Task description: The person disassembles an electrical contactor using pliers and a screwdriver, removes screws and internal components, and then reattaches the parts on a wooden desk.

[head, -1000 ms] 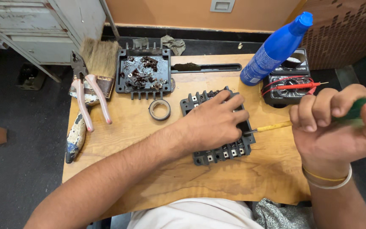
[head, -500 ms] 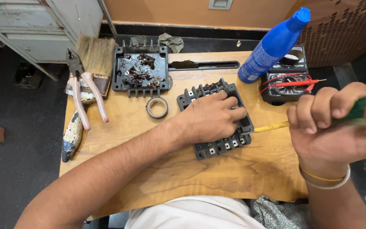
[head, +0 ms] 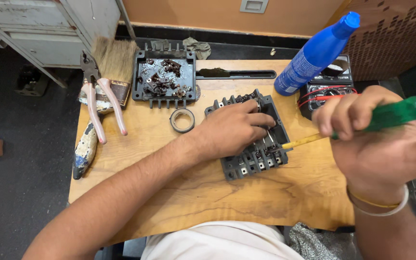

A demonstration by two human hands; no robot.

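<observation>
A dark grey plastic switch housing [head: 246, 161] lies in the middle of the wooden table [head: 266, 202]. My left hand [head: 229, 130] rests on top of it, fingers curled into its open cavity. My right hand [head: 376, 139] is closed around a green-handled screwdriver [head: 396, 113], whose yellow shaft points left and meets the housing's right edge near the terminals. A second black housing half [head: 164, 79] filled with small brown metal parts sits at the back of the table.
A roll of black tape [head: 182, 120] lies between the two housings. Pink-handled pliers [head: 97, 103] and a paintbrush [head: 114, 62] lie at the left. A blue bottle [head: 314, 55] and a multimeter [head: 326, 91] with red leads stand at the back right.
The view has shifted slightly. My left hand's fingers have curled a little deeper into the housing; the screwdriver tip stays at the housing's right edge.
</observation>
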